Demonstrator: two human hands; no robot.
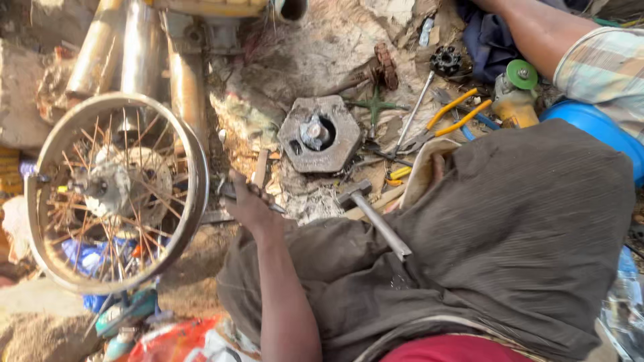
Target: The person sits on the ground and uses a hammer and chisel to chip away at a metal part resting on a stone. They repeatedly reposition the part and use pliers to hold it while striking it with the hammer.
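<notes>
Head view showed one hand point(249, 201) of the wearer reaching forward over sandy ground, with the forearm running up from the bottom edge of the frame. Which hand it was could not be told with certainty; by its position it was taken as the left hand. Its fingers were closed around a slim metal tool point(231, 190), whose end pointed toward the rim of a spoked wheel point(194, 161) just to the left. The wheel stood close beside the hand, its rusty spokes meeting a grey hub point(111, 181) at the centre. The other hand of the wearer was not visible. A hammer point(372, 214) lay on the wearer's dark trouser leg point(523, 228), head toward the ground, well clear of the hand. Beyond it sat a hexagonal metal block point(320, 134) with a bolt in its central hole. To the right of the block lay yellow-handled pliers point(453, 114) and a long thin rod point(414, 110). An angle grinder point(515, 94) with a green disc rested near a blue container point(597, 124). Another person's arm in a checked sleeve point(604, 67) crossed the upper right corner.
</notes>
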